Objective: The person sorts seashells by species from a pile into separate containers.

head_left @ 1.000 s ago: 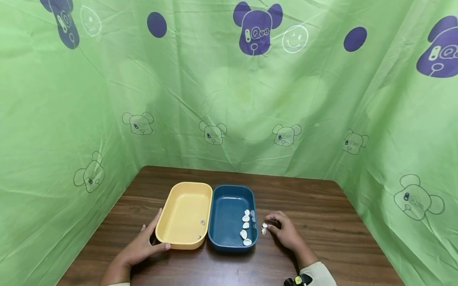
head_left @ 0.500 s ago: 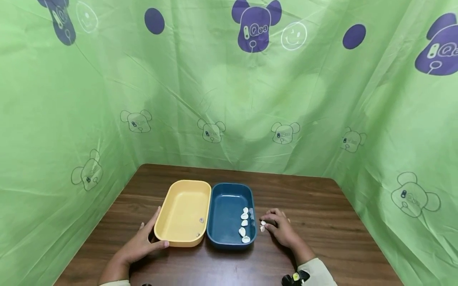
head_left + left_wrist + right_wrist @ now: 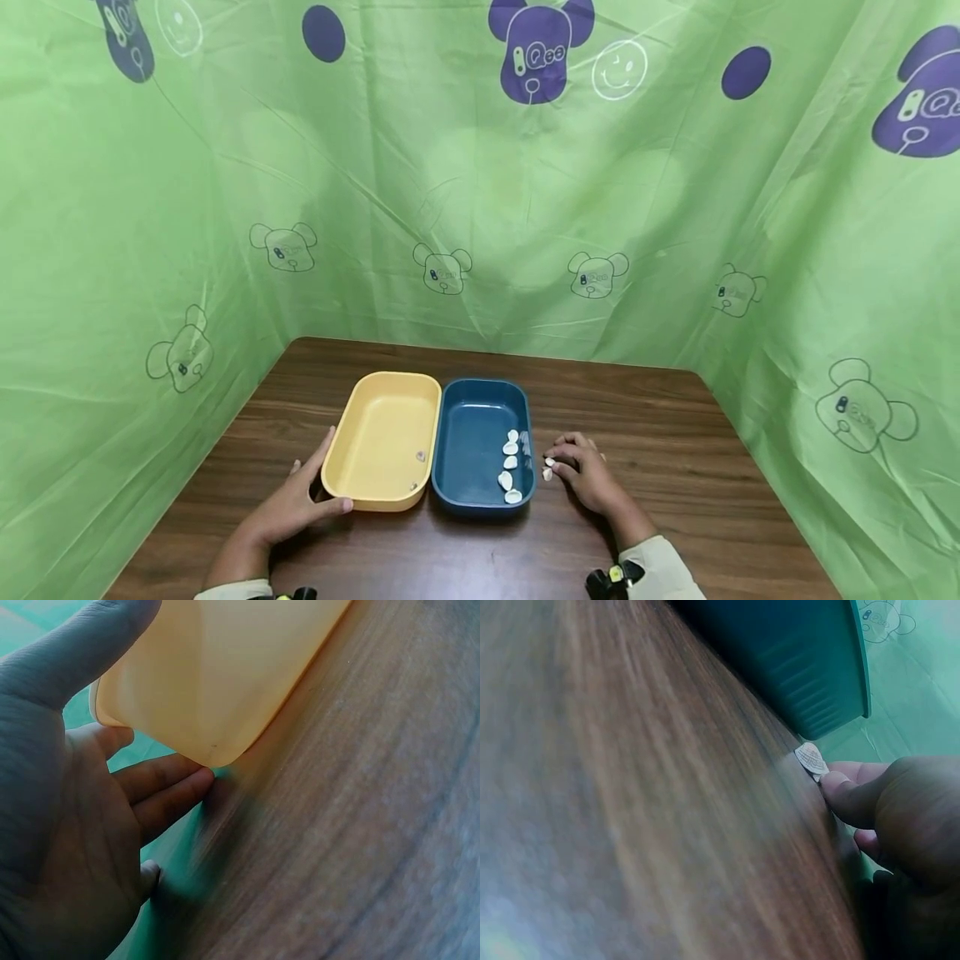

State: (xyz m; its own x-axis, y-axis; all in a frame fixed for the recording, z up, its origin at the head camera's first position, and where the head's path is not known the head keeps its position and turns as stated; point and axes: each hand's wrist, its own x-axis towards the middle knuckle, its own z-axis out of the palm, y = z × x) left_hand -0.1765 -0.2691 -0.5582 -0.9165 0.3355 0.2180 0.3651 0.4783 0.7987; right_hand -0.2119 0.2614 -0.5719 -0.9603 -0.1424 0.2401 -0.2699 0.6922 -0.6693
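Observation:
My left hand (image 3: 296, 496) spans the near left corner of a yellow plastic tray (image 3: 345, 421). Its thumb lies along the near wall and its fairly straight fingers (image 3: 176, 806) touch the left side. To the right, my right hand (image 3: 592, 475) pinches a small white seashell (image 3: 550, 461) between thumb and forefinger, low over the table. Against it lies another seashell (image 3: 547, 475); in the right wrist view a ribbed seashell (image 3: 810, 758) shows at the thumb tip. Inside the blue tray (image 3: 442, 442), several white shells (image 3: 511, 462) form a row along the right side.
Two small shells (image 3: 421, 456) lie in the yellow tray, near its right wall. Both trays stand side by side on a brown wooden table (image 3: 622, 400). Green printed cloth (image 3: 487, 183) hangs around the table's back and sides.
My right hand's fingers have moved left and closed in on the upper loose shell. The left hand stays at the yellow tray. The head view has shifted slightly.

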